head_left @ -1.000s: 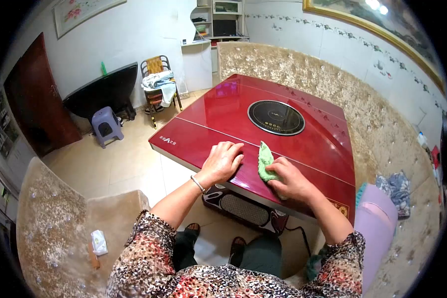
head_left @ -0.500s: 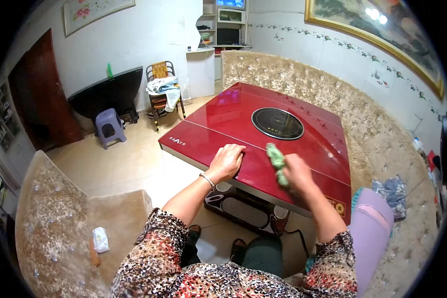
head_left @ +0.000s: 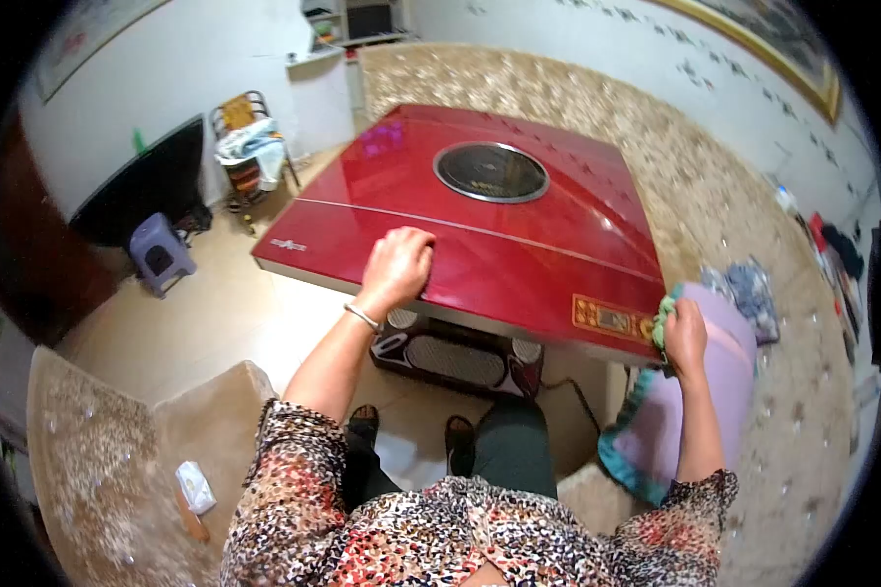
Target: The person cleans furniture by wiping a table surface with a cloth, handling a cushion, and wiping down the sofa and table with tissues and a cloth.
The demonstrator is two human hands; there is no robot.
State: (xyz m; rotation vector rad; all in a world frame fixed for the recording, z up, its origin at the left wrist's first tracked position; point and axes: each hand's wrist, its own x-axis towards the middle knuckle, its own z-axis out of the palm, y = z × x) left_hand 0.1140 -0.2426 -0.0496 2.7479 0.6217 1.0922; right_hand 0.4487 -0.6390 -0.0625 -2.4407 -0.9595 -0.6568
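Observation:
My right hand (head_left: 684,338) is closed on a green cloth (head_left: 662,325), at the near right corner of the red table (head_left: 519,259). The cloth touches the table's edge beside the gold control panel (head_left: 609,318). My left hand (head_left: 398,266) rests on the tabletop near its front edge, holding nothing, its fingers laid on the surface and partly bent. A silvery bracelet (head_left: 363,317) circles that wrist. Set into the glossy top is a round black cooking plate (head_left: 491,172) with a metal rim.
Beneath the table stands a black heater-like unit (head_left: 455,359) with a cord. A curved tufted sofa (head_left: 558,103) wraps the far and right sides, with a lilac rolled mat (head_left: 700,377) on it. Left are a purple stool (head_left: 161,252), a chair (head_left: 250,147) and a sofa seat (head_left: 220,406).
My right hand has moved right with the green cloth, from the front part of the tabletop to its right corner. My left hand stays on the table. The view has tilted down.

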